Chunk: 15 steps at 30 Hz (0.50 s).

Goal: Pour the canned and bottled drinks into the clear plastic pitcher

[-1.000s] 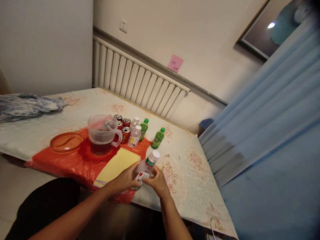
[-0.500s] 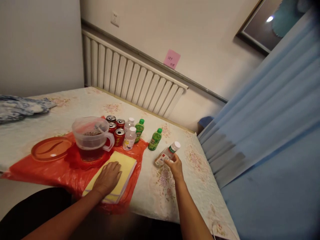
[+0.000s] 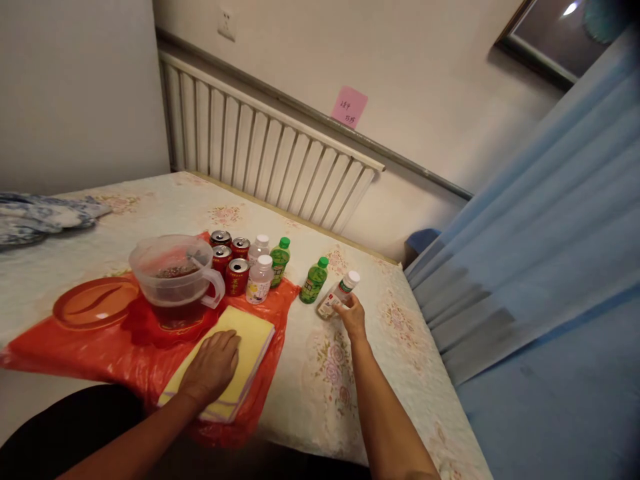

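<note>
Bottle (image 3: pixel 330 302) sits clasped in your right hand (image 3: pixel 355 319) beside the green bottle (image 3: pixel 313 283); seat it squarely on the desk (image 3: pixel 305 380) before loosening. Your left hand (image 3: pixel 212 365) lies flat, gripping nothing, on the yellow stack (image 3: pixel 249 324).

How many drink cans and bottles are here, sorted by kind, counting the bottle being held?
Cylindrical metal cans, mostly red: 4
Green plastic bottles with green caps: 2
White-capped clear plastic bottles, one in the right hand: 3
Total: 9
</note>
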Each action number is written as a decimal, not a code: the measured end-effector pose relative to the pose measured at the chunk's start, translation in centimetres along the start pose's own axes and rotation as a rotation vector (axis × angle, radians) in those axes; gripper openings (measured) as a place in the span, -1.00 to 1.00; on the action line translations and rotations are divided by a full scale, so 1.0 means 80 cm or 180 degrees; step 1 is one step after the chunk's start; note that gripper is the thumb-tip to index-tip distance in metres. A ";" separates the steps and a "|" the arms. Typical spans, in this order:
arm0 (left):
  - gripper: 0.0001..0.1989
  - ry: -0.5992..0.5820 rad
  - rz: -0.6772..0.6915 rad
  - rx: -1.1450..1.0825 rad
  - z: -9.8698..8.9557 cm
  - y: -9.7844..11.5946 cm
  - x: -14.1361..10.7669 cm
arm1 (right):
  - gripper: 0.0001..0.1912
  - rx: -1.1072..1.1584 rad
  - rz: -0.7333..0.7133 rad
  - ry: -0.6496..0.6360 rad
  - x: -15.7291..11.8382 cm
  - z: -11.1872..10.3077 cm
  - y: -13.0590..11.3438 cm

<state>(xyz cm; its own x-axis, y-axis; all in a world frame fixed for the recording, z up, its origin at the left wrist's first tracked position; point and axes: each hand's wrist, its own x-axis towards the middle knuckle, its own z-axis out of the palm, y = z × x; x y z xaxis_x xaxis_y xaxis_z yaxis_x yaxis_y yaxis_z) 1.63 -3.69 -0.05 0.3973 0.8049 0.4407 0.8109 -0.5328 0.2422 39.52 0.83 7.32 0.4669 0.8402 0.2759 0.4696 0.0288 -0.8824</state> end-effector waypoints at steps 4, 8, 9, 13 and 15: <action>-0.73 0.0012 0.0024 0.0073 0.001 -0.001 -0.002 | -0.42 -0.0052 0.0026 0.0017 0.015 0.007 0.013; -0.73 -0.0013 -0.0011 0.0082 0.002 -0.001 -0.003 | -0.44 -0.0065 0.0041 0.0028 0.024 0.014 0.019; -0.72 -0.0031 -0.0014 0.0092 0.002 -0.001 -0.003 | -0.45 -0.0062 0.0039 0.0027 0.026 0.016 0.020; -0.71 -0.0024 -0.0048 0.0077 0.002 -0.001 -0.004 | -0.45 -0.0052 0.0043 0.0027 0.027 0.023 0.025; -0.71 -0.0002 -0.0067 0.0048 0.001 -0.001 -0.003 | -0.46 -0.0050 0.0054 0.0045 0.026 0.026 0.030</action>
<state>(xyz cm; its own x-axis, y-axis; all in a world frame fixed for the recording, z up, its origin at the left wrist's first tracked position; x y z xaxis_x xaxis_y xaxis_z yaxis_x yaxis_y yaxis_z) 1.49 -3.83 -0.28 0.3804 0.8160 0.4352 0.8254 -0.5118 0.2382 40.03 3.77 5.01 0.4852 0.8328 0.2663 0.4732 0.0060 -0.8810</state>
